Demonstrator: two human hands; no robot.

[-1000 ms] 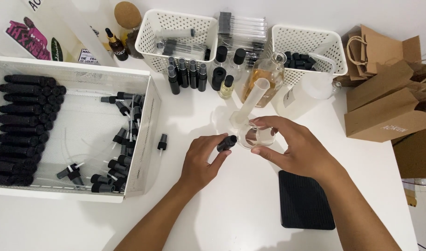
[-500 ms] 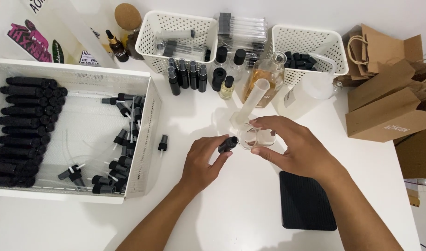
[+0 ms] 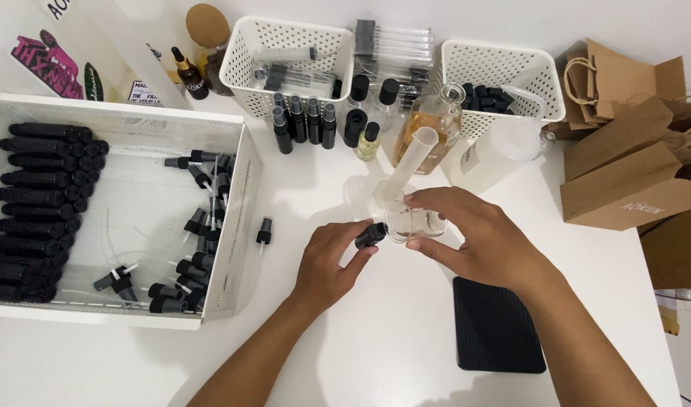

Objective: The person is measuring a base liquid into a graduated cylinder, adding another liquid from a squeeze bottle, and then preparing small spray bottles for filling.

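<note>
My left hand (image 3: 332, 264) pinches the black spray cap (image 3: 371, 235) of a small clear glass bottle (image 3: 410, 224) that lies sideways over the white table. My right hand (image 3: 477, 240) wraps around the bottle's body from the right. Just behind the hands stands a tall clear measuring cylinder (image 3: 407, 167), and behind that a glass bottle of amber liquid (image 3: 436, 124).
A white tray (image 3: 232, 249) on the left holds rows of black bottles and loose spray pumps; one pump (image 3: 264, 231) lies outside it. Two white baskets (image 3: 244, 71) (image 3: 545, 98) stand at the back, small spray bottles (image 3: 304, 120) between. Brown paper bags (image 3: 632, 173) at right, black mat (image 3: 496, 324) near.
Both hands stay around the small bottle with only slight shifts of the fingers. Nothing else on the table has moved.
</note>
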